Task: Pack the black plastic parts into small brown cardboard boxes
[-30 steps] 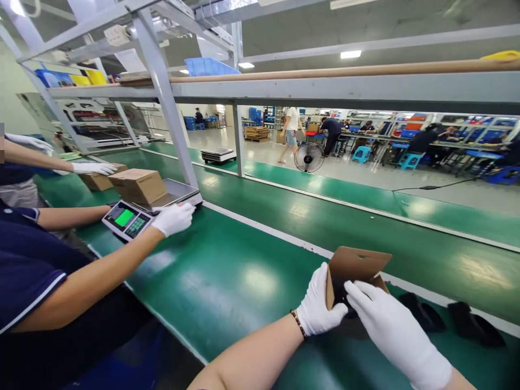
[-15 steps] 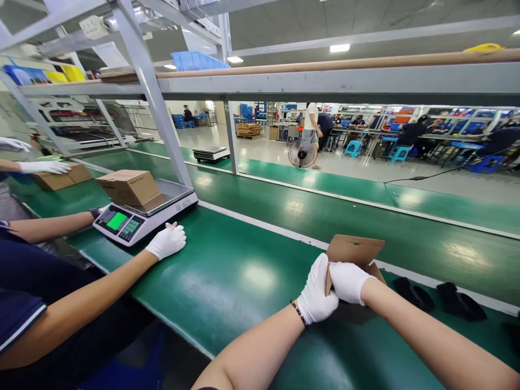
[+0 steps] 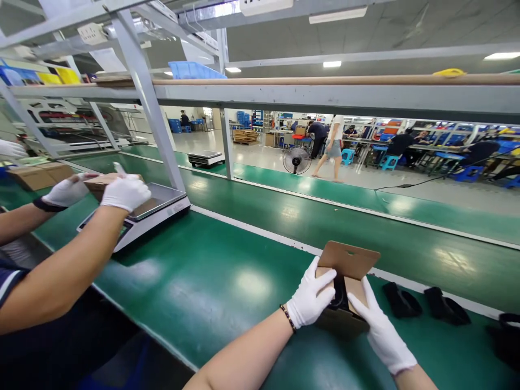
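Factory hall, pale floor [image 3: 260, 154], people at benches in the distance, too small to count reliably. One grey metal frame with shelf [image 3: 284, 96] spans the upper view. Green work surface [image 3: 219, 254] runs below it. Scales: two, near one [image 3: 162, 208] at left, far one [image 3: 206, 157] beyond it. Floor fan [image 3: 296, 161]: one.

Brown cartons: three. First, open carton [image 3: 341, 322], right of centre on the near side of the green surface; slotted back flap [image 3: 349, 260] raised, two side flaps also up. Contents: black item [image 3: 338, 292], partly visible between the side flaps; kind not identifiable. Second, co-worker's carton [image 3: 96, 186], between that person's two gloved hands at the near scale, mostly covered; contact with the pan cannot be made out. Third, far-left carton [image 3: 40, 174]; contents not visible.

Wearer's hands: two, white gloves, apart. Left hand [image 3: 312, 297] grips the open carton's left side flap; right hand [image 3: 379, 322] grips its right side flap, thumb inward.

Black pieces right of the carton: two whole, first [image 3: 402, 300] and second [image 3: 447, 307], side by side, apart. Further dark material [image 3: 507, 341] cut off at right edge; count unclear.
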Action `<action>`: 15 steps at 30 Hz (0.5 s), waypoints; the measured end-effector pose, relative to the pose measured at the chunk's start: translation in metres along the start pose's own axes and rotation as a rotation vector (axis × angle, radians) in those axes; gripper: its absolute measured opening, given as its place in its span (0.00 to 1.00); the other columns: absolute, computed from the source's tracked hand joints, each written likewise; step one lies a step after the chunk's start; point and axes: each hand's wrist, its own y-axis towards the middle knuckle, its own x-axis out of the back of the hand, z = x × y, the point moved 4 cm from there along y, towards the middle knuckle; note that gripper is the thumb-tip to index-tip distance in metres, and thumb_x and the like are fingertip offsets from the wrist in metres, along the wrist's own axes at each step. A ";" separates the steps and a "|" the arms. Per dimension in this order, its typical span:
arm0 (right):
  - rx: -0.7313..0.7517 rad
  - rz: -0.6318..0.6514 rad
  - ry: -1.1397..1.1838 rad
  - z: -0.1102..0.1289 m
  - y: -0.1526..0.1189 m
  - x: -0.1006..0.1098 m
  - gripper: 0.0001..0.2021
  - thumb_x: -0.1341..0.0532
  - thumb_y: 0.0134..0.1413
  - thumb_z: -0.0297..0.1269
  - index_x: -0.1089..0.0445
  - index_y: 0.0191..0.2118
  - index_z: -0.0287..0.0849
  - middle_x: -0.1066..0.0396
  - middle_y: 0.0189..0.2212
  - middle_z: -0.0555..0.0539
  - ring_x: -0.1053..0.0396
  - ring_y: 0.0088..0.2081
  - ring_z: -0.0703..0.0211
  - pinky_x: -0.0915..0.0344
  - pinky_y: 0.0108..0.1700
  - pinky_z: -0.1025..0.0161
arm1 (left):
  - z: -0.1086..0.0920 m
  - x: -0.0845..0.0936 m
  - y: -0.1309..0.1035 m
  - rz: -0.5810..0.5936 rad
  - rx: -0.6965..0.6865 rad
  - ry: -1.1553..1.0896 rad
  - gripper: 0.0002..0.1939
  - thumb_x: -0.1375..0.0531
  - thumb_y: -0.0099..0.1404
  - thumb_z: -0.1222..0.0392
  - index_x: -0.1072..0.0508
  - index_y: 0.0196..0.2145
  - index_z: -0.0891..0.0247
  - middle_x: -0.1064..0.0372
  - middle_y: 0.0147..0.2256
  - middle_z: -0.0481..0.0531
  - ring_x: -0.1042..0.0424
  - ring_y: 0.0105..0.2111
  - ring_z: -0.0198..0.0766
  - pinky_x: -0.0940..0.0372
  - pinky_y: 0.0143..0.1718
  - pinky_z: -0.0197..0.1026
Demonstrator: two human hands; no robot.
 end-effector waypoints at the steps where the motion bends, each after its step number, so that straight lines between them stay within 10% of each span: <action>1: -0.058 -0.020 0.058 -0.001 -0.003 -0.007 0.32 0.49 0.63 0.48 0.61 0.68 0.49 0.41 0.61 0.44 0.35 0.55 0.54 0.28 0.47 0.60 | -0.002 0.000 0.001 0.004 -0.008 -0.004 0.23 0.48 0.66 0.56 0.36 0.58 0.60 0.61 0.67 0.55 0.53 0.65 0.49 0.51 0.65 0.52; 4: -0.139 -0.171 0.220 -0.006 -0.008 -0.009 0.41 0.42 0.57 0.50 0.65 0.69 0.47 0.51 0.65 0.39 0.45 0.62 0.47 0.38 0.58 0.50 | 0.002 -0.001 0.000 -0.074 -0.036 0.011 0.29 0.48 0.66 0.58 0.47 0.63 0.60 0.55 0.65 0.59 0.51 0.64 0.49 0.50 0.65 0.54; 7: 0.094 -0.237 0.153 -0.006 -0.008 0.004 0.34 0.40 0.56 0.48 0.50 0.65 0.46 0.40 0.59 0.39 0.39 0.59 0.46 0.42 0.60 0.44 | 0.011 0.000 -0.002 -0.182 -0.074 0.020 0.38 0.45 0.65 0.54 0.60 0.65 0.61 0.41 0.56 0.61 0.40 0.59 0.48 0.44 0.61 0.55; 11: 0.422 0.036 -0.065 0.000 -0.012 0.016 0.34 0.40 0.52 0.58 0.39 0.59 0.44 0.41 0.59 0.37 0.43 0.60 0.38 0.40 0.58 0.41 | 0.002 0.001 0.001 -0.054 -0.284 0.139 0.48 0.35 0.49 0.35 0.49 0.59 0.60 0.36 0.49 0.59 0.33 0.52 0.52 0.49 0.62 0.61; 15: 0.356 0.183 -0.154 -0.001 -0.017 0.022 0.34 0.46 0.57 0.58 0.46 0.64 0.45 0.49 0.64 0.38 0.51 0.64 0.37 0.40 0.56 0.38 | -0.012 0.005 0.005 0.110 -0.329 0.251 0.44 0.38 0.45 0.28 0.37 0.51 0.60 0.37 0.51 0.61 0.34 0.52 0.55 0.55 0.63 0.65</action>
